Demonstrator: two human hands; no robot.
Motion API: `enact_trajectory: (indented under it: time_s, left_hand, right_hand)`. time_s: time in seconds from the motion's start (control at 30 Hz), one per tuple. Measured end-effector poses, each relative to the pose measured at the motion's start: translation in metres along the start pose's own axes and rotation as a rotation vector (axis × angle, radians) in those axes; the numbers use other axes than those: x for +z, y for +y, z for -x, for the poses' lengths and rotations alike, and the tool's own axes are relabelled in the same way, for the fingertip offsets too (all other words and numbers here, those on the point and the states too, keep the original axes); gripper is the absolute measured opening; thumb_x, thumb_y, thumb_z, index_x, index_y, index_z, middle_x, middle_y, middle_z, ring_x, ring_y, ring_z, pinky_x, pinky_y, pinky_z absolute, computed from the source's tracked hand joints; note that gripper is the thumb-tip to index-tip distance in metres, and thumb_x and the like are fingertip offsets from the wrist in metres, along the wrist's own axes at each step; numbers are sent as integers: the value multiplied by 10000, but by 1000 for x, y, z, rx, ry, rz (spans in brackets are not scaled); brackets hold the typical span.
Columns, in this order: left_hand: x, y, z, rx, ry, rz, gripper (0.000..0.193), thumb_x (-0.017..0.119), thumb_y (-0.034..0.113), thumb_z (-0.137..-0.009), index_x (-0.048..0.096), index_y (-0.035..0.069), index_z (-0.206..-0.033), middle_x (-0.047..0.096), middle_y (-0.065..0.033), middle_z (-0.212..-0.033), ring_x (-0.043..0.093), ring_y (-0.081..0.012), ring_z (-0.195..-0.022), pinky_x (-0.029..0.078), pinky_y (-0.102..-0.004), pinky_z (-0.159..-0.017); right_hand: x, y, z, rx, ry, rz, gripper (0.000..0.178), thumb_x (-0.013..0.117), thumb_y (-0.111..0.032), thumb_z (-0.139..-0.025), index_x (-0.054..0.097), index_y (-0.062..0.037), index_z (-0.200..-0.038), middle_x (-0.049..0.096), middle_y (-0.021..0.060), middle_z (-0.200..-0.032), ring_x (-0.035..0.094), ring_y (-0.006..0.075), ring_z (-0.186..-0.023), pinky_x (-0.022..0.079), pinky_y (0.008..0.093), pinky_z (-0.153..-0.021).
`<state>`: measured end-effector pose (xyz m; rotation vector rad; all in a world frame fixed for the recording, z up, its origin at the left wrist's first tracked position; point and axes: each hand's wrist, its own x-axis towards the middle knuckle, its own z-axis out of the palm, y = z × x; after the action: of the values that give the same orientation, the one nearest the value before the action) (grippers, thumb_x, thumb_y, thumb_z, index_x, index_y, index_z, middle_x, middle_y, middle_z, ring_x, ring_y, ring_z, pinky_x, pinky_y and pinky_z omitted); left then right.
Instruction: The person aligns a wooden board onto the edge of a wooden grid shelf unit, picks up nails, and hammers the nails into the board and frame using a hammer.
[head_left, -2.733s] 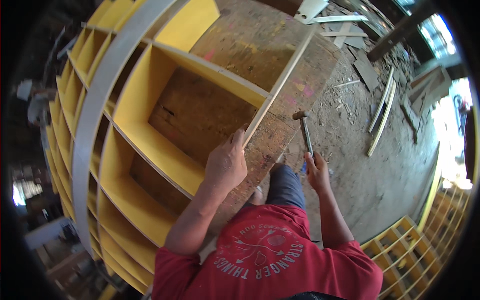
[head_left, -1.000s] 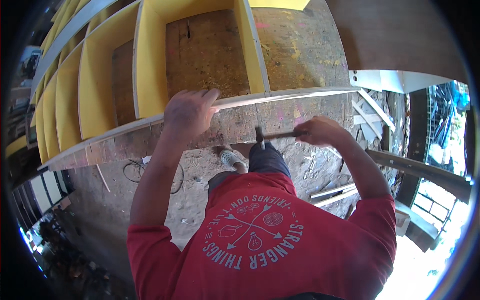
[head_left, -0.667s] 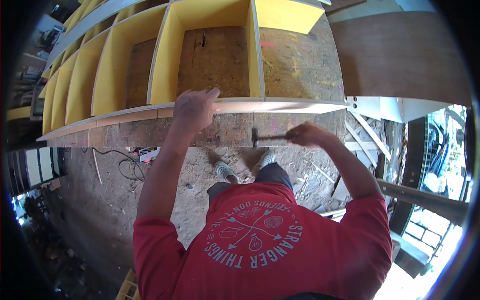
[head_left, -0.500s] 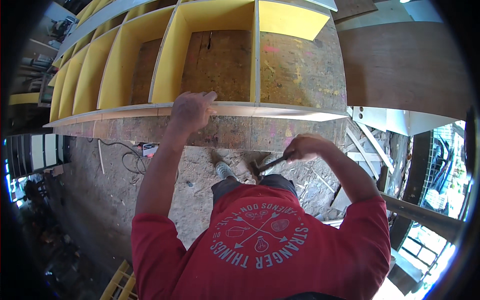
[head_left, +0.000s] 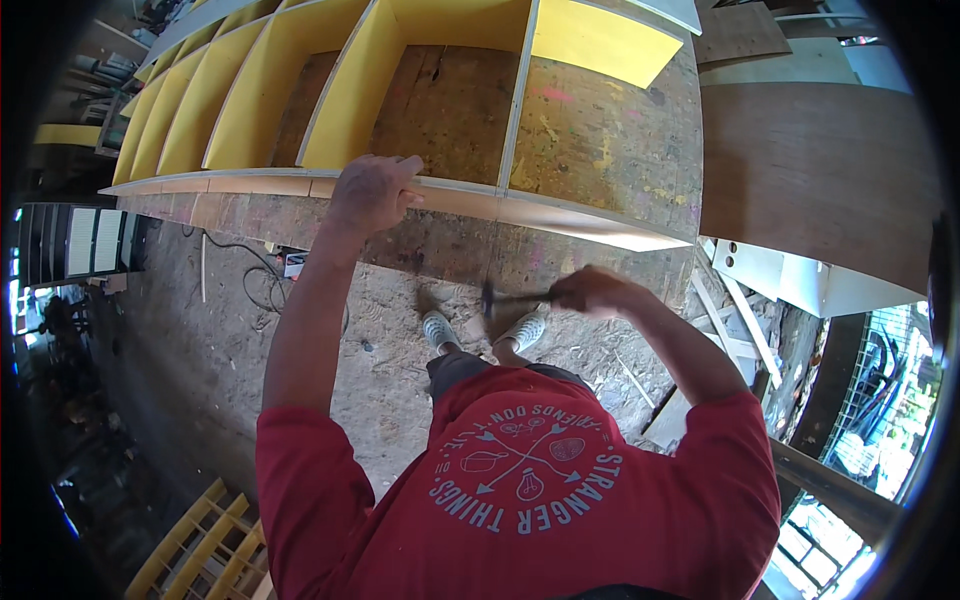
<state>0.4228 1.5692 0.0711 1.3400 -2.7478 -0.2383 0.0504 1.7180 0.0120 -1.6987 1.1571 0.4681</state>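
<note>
A long shelf frame with yellow-faced dividers and bare-edged boards lies on the worn wooden workbench (head_left: pixel 610 140). My left hand (head_left: pixel 372 195) is closed over the edge of its near long board (head_left: pixel 570 217), fingers along the top edge and outer face. Whether a small nail sits between those fingers is too fine to make out. To the right and nearer to me, my right hand (head_left: pixel 592 292) is wrapped round the handle of a hammer (head_left: pixel 488 298). The hammer's dark head points left, apart from the board and in front of the bench edge.
A large brown plywood sheet (head_left: pixel 810 175) extends to the right of the bench. Below it lean white panels (head_left: pixel 765 280) and loose wood strips (head_left: pixel 750 330). A dark cable (head_left: pixel 262 285) lies on the dusty floor at left. Another yellow frame (head_left: pixel 195 545) stands at lower left.
The hammer head has come up from near my legs toward the bench, its handle now nearly level. My right hand has shifted slightly left. My left hand keeps its place on the board.
</note>
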Motion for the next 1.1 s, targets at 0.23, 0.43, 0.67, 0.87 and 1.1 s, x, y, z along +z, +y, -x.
enact_trajectory:
  time_s: [0.23,0.43,0.67,0.87,1.1]
  left_hand:
    - [-2,-1,-4,-2,29,9,310,839,263,-865,640,86,-1023,737,-151,-869,726,-393,-889,539,-514,-821]
    - [1,1,-1,-34,-4,5,320,840,267,-859,639,83,-1025,745,-146,-885,725,-399,-898,538,-517,-826]
    - [2,-2,0,-24,2,1,307,840,232,-861,666,98,-1076,747,-163,-888,727,-405,-875,546,-532,-800]
    - [-1,-1,-4,-30,15,21,318,851,267,-855,645,85,-1013,744,-157,-850,729,-400,-882,540,-521,-815]
    - [5,-3,1,-20,22,11,325,848,262,-862,677,100,-1087,751,-155,-877,732,-402,-879,548,-524,-807]
  right_hand:
    - [-7,31,-17,-17,154,-43,367,618,-449,-1085,753,-238,-1353,760,126,-1293,698,355,-1222,527,492,-1092]
    - [-9,27,-18,-151,-79,17,359,594,-419,-1096,774,-183,-1298,778,150,-1230,713,350,-1193,543,493,-1055]
    - [0,10,-7,-211,-58,0,396,631,-455,-1078,758,-181,-1334,796,127,-1207,745,341,-1134,535,479,-1078]
    - [5,33,-14,-94,174,-80,355,666,-405,-1066,758,-198,-1339,793,117,-1227,735,369,-1152,559,501,-1042]
    - [-16,40,-16,-20,247,-71,367,660,-431,-1066,755,-199,-1334,792,131,-1211,727,352,-1152,540,503,-1057]
